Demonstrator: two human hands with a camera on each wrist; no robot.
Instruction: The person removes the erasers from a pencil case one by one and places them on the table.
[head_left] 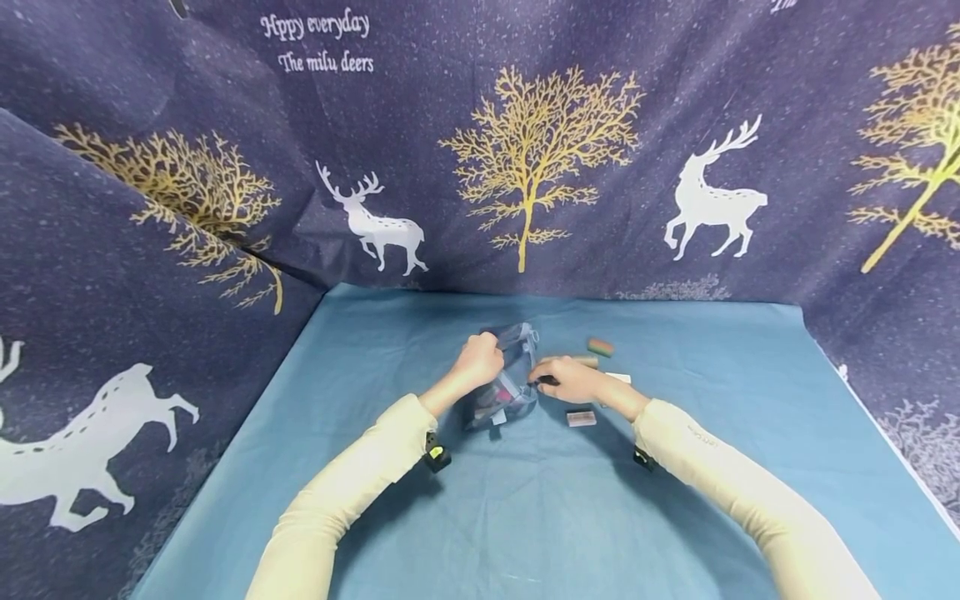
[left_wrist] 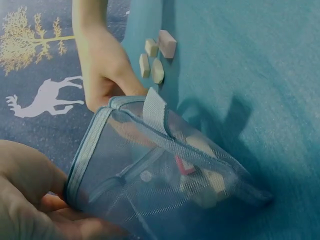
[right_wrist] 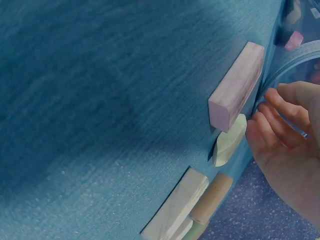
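A blue mesh zipper pouch (left_wrist: 165, 195) hangs between both hands, its mouth spread apart. My left hand (head_left: 478, 360) grips one side of the zippered rim, and part of that hand shows at the lower left of the left wrist view. My right hand (head_left: 573, 380) is at the opposite side of the mouth, curled fingers at the zipper edge; some of them show through the mesh in the left wrist view. Small pale pieces and a pink piece (right_wrist: 294, 40) lie inside the pouch. A fabric tab (left_wrist: 155, 111) sticks up from the rim.
On the blue cloth (head_left: 525, 517), right of the pouch, lie a pinkish block (right_wrist: 237, 87), a pale green piece (right_wrist: 230, 141), a whitish block (right_wrist: 176, 205) and a tan piece (right_wrist: 212, 197). Farther back sits a multicoloured block (head_left: 600, 347). Printed fabric (head_left: 585, 250) hangs behind.
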